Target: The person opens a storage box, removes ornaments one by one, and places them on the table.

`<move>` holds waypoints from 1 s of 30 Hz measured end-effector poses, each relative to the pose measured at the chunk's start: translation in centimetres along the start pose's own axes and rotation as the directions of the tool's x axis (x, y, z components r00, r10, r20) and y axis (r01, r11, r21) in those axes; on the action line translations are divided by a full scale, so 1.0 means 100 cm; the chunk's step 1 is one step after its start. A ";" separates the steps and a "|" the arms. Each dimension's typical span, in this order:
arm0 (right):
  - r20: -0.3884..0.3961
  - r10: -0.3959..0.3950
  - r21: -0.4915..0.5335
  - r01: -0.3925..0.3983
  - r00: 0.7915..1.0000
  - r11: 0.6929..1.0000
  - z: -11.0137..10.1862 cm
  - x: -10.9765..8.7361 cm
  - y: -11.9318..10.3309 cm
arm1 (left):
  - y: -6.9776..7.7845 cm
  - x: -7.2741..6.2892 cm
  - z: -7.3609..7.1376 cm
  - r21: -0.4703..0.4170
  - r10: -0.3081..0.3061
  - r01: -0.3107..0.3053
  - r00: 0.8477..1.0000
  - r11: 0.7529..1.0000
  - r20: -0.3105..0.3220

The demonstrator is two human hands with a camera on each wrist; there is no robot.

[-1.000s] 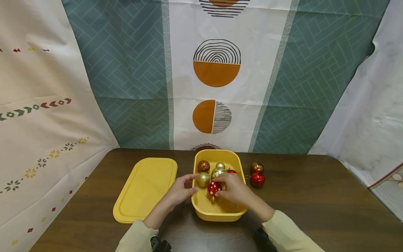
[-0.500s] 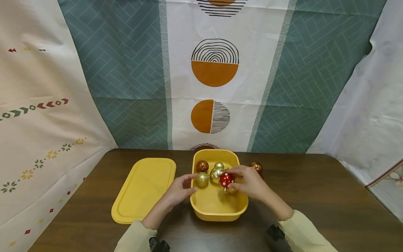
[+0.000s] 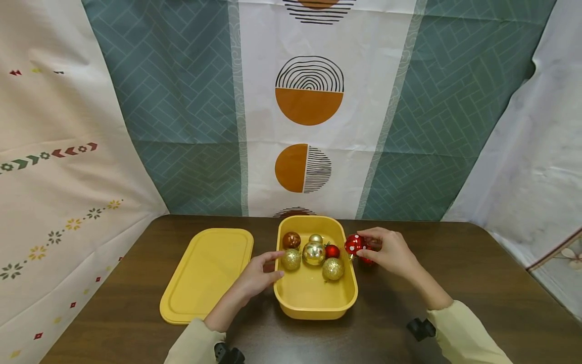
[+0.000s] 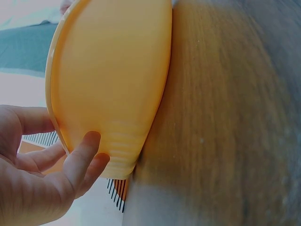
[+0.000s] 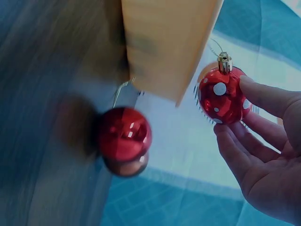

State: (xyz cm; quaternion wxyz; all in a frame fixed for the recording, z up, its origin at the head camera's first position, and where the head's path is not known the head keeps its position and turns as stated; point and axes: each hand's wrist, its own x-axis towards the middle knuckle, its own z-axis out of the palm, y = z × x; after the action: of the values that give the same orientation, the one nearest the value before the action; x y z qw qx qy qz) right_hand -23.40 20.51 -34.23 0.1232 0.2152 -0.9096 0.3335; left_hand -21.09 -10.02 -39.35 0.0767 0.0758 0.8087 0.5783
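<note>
My right hand (image 3: 393, 253) holds a red Christmas bauble (image 3: 353, 244) with white dots by its fingertips, above the right rim of the yellow box (image 3: 313, 298). In the right wrist view the thumb and fingers pinch this dotted bauble (image 5: 223, 96), its gold cap upward. My left hand (image 3: 256, 275) grips the box's left wall, with fingers on both sides of the rim in the left wrist view. Inside the box lie a copper bauble (image 3: 291, 240), a red one (image 3: 332, 251) and several gold ones, among them a glittery bauble (image 3: 333, 269).
A yellow lid (image 3: 206, 275) lies flat left of the box. On the table right of the box, a plain red bauble (image 5: 124, 134) sits before a copper bauble (image 5: 126, 168); my right hand mostly hides them in the head view. A patterned cloth (image 3: 395, 151) hangs behind the table.
My right hand has carried the dotted bauble from inside the box rightward and up to its right rim. The left hand has kept its place on the box.
</note>
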 end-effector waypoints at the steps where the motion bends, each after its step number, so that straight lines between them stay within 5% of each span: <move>1: -0.007 0.009 0.004 -0.009 1.000 1.000 -0.002 0.000 0.003 | 0.000 0.000 0.000 0.001 -0.002 0.002 1.000 1.000 0.000; 19: -0.119 0.132 -0.090 -0.143 0.984 0.986 -0.034 0.000 0.058 | 0.002 -0.003 0.001 -0.022 0.024 -0.024 1.000 0.999 0.007; 30: -0.084 0.242 -0.092 -0.250 0.967 0.964 -0.034 0.004 0.088 | 0.001 -0.002 0.001 -0.030 0.015 -0.015 1.000 0.999 0.007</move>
State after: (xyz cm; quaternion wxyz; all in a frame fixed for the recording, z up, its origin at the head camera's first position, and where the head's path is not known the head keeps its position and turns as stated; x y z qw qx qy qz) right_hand -27.65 28.66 -36.44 0.1245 0.0818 -0.9399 0.3071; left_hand -20.87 -9.93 -39.27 0.0766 0.0827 0.7992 0.5904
